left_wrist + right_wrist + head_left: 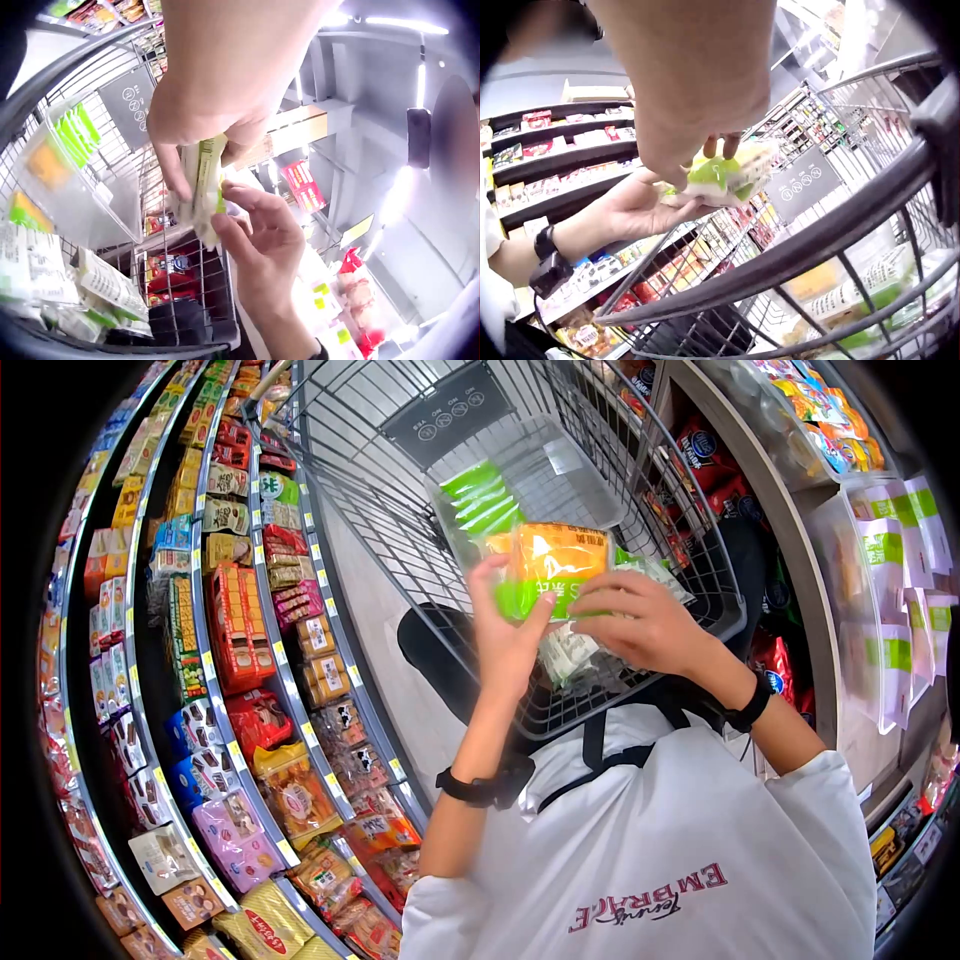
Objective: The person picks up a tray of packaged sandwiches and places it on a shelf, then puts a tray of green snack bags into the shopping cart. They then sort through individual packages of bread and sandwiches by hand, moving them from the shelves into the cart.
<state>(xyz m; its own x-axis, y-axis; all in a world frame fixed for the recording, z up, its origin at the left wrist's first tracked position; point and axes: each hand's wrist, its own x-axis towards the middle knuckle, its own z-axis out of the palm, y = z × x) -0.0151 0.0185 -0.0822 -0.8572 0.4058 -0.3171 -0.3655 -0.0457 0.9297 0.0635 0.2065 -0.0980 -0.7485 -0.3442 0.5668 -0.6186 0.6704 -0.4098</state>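
Above the cart (380, 510), the left hand (505, 630) and right hand (645, 625) hover raised; each pinches one edge of the packet (550, 565).

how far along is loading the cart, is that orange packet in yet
Done: a clear box and white-green packets already lie in the cart. In hand: the left hand and right hand grip the orange-green packet above the cart. Left: that packet is not yet set down inside.

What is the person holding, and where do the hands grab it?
An orange-and-green packet: the left hand holds its lower left edge, the right hand its lower right edge.
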